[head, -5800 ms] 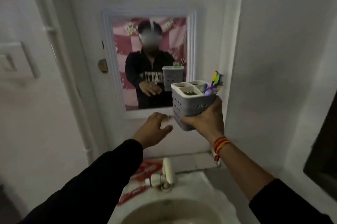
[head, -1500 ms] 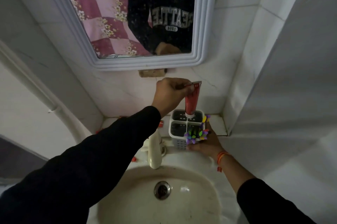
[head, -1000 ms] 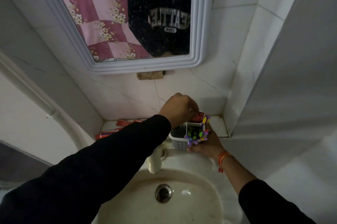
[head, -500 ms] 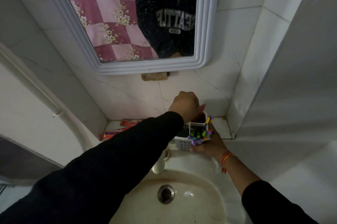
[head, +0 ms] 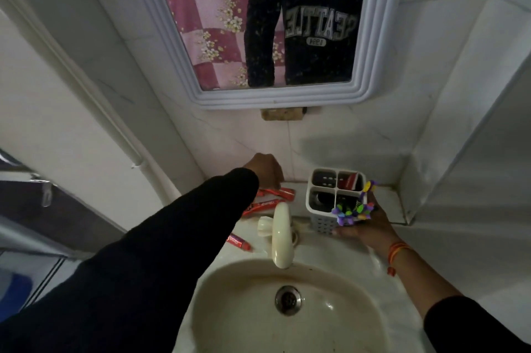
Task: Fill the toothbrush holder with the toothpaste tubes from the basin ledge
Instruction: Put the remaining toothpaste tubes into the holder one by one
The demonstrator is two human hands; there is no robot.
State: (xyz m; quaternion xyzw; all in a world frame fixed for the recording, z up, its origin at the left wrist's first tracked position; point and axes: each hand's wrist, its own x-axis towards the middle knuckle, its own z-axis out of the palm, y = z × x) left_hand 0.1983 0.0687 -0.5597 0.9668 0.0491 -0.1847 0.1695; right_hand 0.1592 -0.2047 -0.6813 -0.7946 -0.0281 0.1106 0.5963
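A red toothpaste tube (head: 349,180) now sits in the upper right compartment of the white toothbrush holder (head: 321,220), right of centre in the frame. Half a second ago the left hand was over that compartment pushing the tube in; it has since let go and moved left across the ledge. One tube is in, and the next pick is starting.

The left hand (head: 265,170) is now at the back of the basin ledge (head: 388,200), in the middle of the frame, knuckles up and fingers curled down onto the end of the rear tube (head: 283,192). Whether the fingers have closed on it I cannot tell, since the hand covers the contact. A second tube (head: 261,205) lies just in front of that one, partly under the dark sleeve, and a third tube (head: 238,241) lies lower, left of the cream tap (head: 281,235), near the bowl's rim.

The right hand (head: 365,227) is wrapped around the lower right side of the holder, fingers pressed against its perforated wall, holding it steady on the ledge as it did before. The bright toothbrushes (head: 355,210) lean out of the lower right compartment over that hand.

By my reading three tubes are left, and two compartments look empty, so there is room.
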